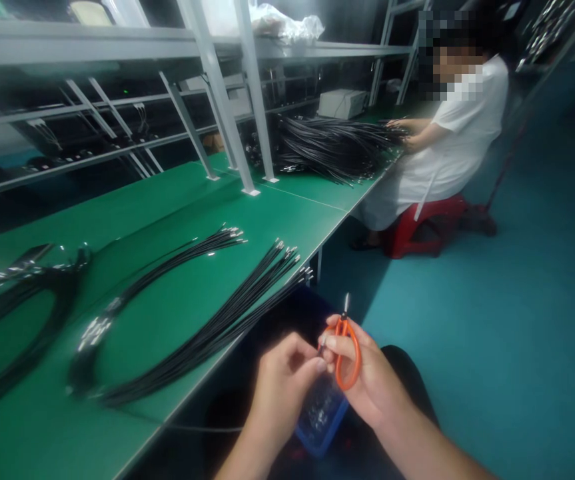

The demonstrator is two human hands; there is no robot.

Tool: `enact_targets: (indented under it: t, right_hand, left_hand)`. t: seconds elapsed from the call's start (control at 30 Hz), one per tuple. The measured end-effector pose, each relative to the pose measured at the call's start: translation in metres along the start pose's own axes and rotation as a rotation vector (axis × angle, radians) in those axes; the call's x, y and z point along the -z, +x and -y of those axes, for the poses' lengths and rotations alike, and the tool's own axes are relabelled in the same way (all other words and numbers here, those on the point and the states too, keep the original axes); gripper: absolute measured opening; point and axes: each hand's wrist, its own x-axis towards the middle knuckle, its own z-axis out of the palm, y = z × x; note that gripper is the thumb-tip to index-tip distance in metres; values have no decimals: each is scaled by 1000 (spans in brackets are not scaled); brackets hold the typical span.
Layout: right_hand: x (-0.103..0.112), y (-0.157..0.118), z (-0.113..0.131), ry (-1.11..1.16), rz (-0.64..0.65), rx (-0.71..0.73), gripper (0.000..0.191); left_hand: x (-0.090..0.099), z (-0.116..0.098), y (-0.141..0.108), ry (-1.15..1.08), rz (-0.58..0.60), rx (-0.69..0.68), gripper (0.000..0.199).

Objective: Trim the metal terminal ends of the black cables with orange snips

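Note:
Orange-handled scissors (349, 357) rest in my right hand (367, 373), their closed blades pointing up. The fingertips of that hand also meet those of my left hand (287, 380) around a small dark piece, which looks like the end of a black cable. My left thumb and forefinger are pinched on it. One thin cable (207, 429) runs from the table edge toward my left wrist. Left of my hands, a curved bundle of black cables (207, 340) with silvery ends lies on the green table (142, 267). Below my hands is a blue bin (320, 420) holding small shiny bits.
Another looped cable bundle (42, 333) lies at the far left. Metal shelf posts (227, 100) stand on the table. Farther back, a person in white (472, 127) sits on a red stool (417, 223) by a large cable pile (327, 147).

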Motion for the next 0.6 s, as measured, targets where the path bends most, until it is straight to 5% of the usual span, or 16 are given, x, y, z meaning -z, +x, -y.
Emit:
enact_targets:
  t: [0.13, 0.33, 0.6]
  right_hand:
    - [-4, -2, -11, 69, -34, -6, 27]
    - [-14, -8, -21, -14, -53, 67, 27]
    - [-11, -5, -21, 3, 19, 61, 24]
  left_hand:
    - [1, 5, -1, -71, 15, -29, 15]
    - [-2, 1, -1, -127, -139, -65, 17]
    - [5, 1, 1, -391, -42, -38, 18]
